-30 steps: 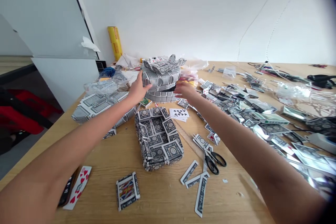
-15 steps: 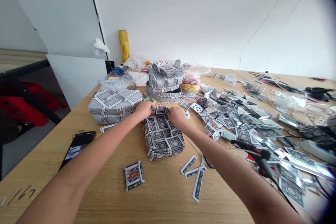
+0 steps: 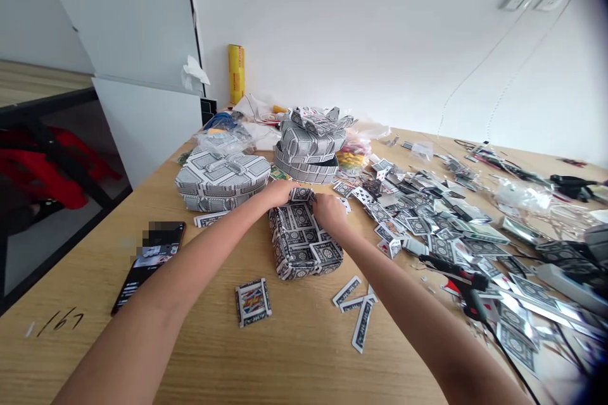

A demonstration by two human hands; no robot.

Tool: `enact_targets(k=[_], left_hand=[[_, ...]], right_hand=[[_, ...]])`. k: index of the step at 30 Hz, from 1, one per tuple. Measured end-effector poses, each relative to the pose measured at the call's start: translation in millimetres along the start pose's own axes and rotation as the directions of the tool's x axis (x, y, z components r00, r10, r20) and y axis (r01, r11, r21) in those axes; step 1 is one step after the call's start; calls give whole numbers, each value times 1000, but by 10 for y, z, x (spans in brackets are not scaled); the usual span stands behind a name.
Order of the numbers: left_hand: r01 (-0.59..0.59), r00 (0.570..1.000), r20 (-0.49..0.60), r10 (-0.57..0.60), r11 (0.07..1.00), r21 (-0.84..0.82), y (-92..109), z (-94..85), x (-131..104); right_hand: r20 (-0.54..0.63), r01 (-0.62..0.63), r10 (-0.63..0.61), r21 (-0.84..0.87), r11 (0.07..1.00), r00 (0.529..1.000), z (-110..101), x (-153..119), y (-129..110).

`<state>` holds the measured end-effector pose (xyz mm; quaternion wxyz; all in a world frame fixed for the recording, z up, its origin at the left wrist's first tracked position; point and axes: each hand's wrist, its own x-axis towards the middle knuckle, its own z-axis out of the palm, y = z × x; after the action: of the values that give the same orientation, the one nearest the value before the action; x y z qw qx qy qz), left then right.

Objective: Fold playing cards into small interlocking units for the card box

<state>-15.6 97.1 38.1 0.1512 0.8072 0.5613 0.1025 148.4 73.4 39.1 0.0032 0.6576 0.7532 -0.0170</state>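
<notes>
The grip of the left hand (image 3: 284,192) and that of the right hand (image 3: 330,212) are closed on the far rim of the black-and-white, rectangular, open box of playing cards (image 3: 304,254), near its corners; contact is partly hidden. The box is set on the light-brown wooden table (image 3: 199,348), beyond a square, dark-bordered picture-card panel (image 3: 253,302).

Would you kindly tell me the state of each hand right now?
Left hand: closed, holding the card-covered box near its far left corner.
Right hand: closed, holding the same box near its far right corner.
</notes>
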Motion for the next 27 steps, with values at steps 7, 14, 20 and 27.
enact_targets(k=[7, 14, 20, 27], left_hand=[[88, 996, -31, -88, 996, 1, 48, 62, -15], [185, 977, -109, -181, 982, 27, 118, 140, 13], [177, 975, -143, -171, 984, 35, 120, 164, 37], [85, 984, -148, -98, 992, -88, 157, -98, -100]], right_hand=[[16, -13, 13, -4, 1000, 1000, 13, -4, -10], [0, -11, 11, -4, 1000, 1000, 45, 8, 0], [-12, -48, 48, 43, 998, 999, 86, 21, -14], [-22, 3, 1, 170, 985, 1000, -282, -122, 139]])
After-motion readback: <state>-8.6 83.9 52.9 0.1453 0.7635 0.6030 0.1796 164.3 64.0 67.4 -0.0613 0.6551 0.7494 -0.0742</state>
